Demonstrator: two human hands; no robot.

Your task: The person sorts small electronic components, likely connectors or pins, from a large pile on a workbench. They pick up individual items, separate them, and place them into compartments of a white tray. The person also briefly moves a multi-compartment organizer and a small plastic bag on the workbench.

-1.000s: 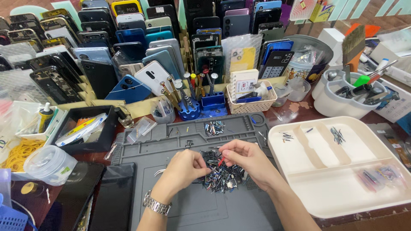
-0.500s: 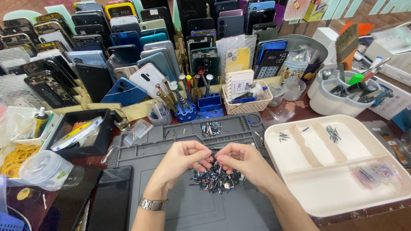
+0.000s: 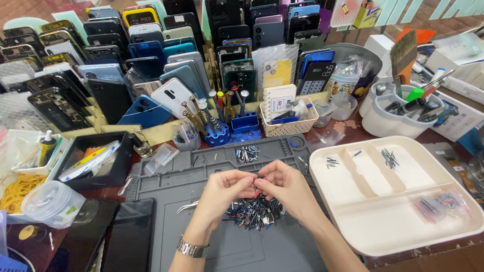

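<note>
My left hand (image 3: 225, 191) and my right hand (image 3: 283, 186) meet fingertip to fingertip over a grey work mat (image 3: 171, 236). Together they pinch a tiny part with a red tip (image 3: 257, 193), too small to identify. Right below them lies a heap of small dark and blue metal parts (image 3: 254, 211). A smaller cluster of similar parts (image 3: 247, 153) lies farther back on the mat. A metal watch (image 3: 191, 248) is on my left wrist.
A white divided tray (image 3: 378, 236) with a few sorted parts sits at right. Behind the mat: a blue screwdriver stand (image 3: 222, 132), a small basket (image 3: 290, 123), rows of phone back covers (image 3: 151, 65), a white tool tub (image 3: 390, 121). Black phones (image 3: 128, 236) lie at left.
Both hands have lifted slightly off the heap and drawn together, fingertips now pinching one small part. The view has shifted a little.
</note>
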